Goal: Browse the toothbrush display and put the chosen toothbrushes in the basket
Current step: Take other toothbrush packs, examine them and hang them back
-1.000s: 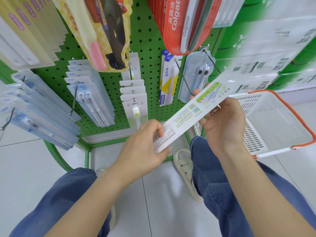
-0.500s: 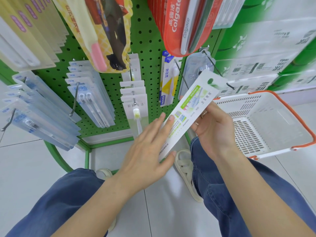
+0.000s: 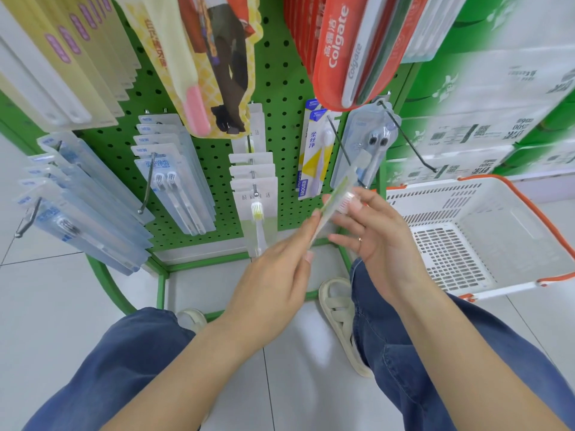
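A white-and-green toothbrush pack (image 3: 337, 194) is turned edge-on between my hands, in front of the green pegboard display (image 3: 280, 88). My right hand (image 3: 382, 244) pinches its upper end, thumb over the brush head. My left hand (image 3: 280, 269) holds its lower end between straight fingers and thumb. The white basket (image 3: 435, 189) with orange handles stands on the floor to the right, just beyond my right hand; I see nothing inside it.
Hanging packs crowd the pegboard: pale blue ones (image 3: 174, 181) at left, white single brushes (image 3: 256, 209) at centre, red Colgate packs (image 3: 339, 51) above. Bare metal hooks (image 3: 410, 141) jut out near my right hand. My knees and sandals are below, on grey tiles.
The pack has turned from flat, printed side up, to edge-on and come down closer to my hands. My left hand has gone from lying flat against it to holding its lower end.
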The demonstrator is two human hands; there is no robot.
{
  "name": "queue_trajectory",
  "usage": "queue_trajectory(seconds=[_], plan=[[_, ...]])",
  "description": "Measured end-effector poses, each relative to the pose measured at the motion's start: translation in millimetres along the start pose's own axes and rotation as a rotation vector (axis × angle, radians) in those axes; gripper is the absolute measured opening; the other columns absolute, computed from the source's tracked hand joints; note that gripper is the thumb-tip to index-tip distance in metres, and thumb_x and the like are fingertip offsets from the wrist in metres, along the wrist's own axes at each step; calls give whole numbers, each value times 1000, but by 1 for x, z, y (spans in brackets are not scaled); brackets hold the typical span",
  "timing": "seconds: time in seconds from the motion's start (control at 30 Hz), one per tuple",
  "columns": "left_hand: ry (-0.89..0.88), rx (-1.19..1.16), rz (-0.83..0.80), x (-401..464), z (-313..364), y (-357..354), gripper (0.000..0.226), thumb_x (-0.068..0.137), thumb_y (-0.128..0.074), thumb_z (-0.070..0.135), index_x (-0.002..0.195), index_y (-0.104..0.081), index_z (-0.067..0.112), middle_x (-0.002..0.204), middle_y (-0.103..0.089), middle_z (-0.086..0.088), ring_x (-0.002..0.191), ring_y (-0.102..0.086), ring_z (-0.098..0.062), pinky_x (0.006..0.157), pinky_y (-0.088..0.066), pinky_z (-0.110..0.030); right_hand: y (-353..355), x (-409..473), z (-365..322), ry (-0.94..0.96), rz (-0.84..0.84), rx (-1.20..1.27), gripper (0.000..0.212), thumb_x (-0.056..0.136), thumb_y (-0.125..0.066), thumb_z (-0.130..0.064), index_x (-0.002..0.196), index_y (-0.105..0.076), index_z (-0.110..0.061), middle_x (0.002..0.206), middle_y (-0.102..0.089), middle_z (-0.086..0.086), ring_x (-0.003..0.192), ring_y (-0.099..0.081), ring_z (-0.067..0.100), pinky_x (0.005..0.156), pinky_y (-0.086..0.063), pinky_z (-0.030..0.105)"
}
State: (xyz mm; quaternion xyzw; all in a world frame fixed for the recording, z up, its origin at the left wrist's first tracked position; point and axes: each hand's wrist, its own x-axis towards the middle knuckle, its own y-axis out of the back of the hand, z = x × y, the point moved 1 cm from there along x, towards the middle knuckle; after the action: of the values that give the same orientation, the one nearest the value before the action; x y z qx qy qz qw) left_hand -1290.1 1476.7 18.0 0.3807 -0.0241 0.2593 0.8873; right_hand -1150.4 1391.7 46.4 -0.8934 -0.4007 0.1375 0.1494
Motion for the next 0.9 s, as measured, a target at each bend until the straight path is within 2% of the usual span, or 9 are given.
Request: queue_trajectory(seconds=[0.07,0.13,0.23,0.37,0.43,0.53,0.63,0.73,0.9], plan=[[111,-158,19,3,-1,2,41,94,-40,30,132,-50,41,78,-63,2,70,-53,-14,64,-45,-28,-2,0,-2,104,62,-87,25,83,-62,-30,102,-61,-14,89,-72,-6,85,-66,7,71,-55,24],[207,-327,-10,6,-2,3,28,90,-45,30,112,-61,38,91,-69,0,83,-63,-16,79,-52,-38,-5,-1,-6,206,82,-125,18,89,-59,-33,94,-65,-17,83,-70,-12,81,-65,3,72,-52,20],[273,-447,-25,9,1,5,25,86,-51,29,105,-67,33,101,-73,11,95,-68,-7,92,-53,-42,-7,2,-10,241,104,-85,15,83,-58,-26,89,-71,-21,82,-73,-9,77,-66,4,66,-52,18],[-41,21,446,6,3,24,28,88,-54,31,105,-72,18,85,-70,15,69,-62,-2,63,-56,-30,-11,5,-12,311,89,-201,12,88,-64,-11,88,-71,-22,81,-73,-9,76,-65,5,68,-51,20],[-72,-62,624,6,5,41,22,90,-52,26,100,-69,19,79,-64,18,65,-57,-5,56,-50,-25,-15,9,-10,354,94,-299,17,94,-58,-4,91,-67,-19,81,-72,-11,77,-64,2,73,-50,17],[137,-304,729,18,0,60,14,94,-50,23,98,-62,29,84,-62,19,76,-56,-4,66,-45,-18,-28,20,-9,390,115,-442,20,98,-51,-6,88,-63,-18,79,-65,-2,73,-60,-1,72,-46,13],[400,-447,730,33,-6,66,16,99,-49,22,108,-59,31,100,-60,20,93,-56,-5,90,-48,-30,-40,36,-7,420,193,-595,18,100,-49,-12,90,-62,-19,80,-65,6,72,-55,5,71,-42,22],[548,-553,641,44,-8,66,27,103,-41,30,126,-55,28,115,-55,22,114,-52,-4,108,-38,-32,-51,52,-7,456,233,-771,18,101,-46,-17,92,-60,-13,68,-59,-5,63,-51,2,63,-37,27],[549,-599,504,53,-10,66,33,103,-31,43,133,-46,42,136,-47,22,133,-40,-4,114,-27,-31,-61,80,-4,451,187,-860,20,102,-44,-15,93,-59,-6,61,-49,-12,58,-49,-19,56,-34,8]])
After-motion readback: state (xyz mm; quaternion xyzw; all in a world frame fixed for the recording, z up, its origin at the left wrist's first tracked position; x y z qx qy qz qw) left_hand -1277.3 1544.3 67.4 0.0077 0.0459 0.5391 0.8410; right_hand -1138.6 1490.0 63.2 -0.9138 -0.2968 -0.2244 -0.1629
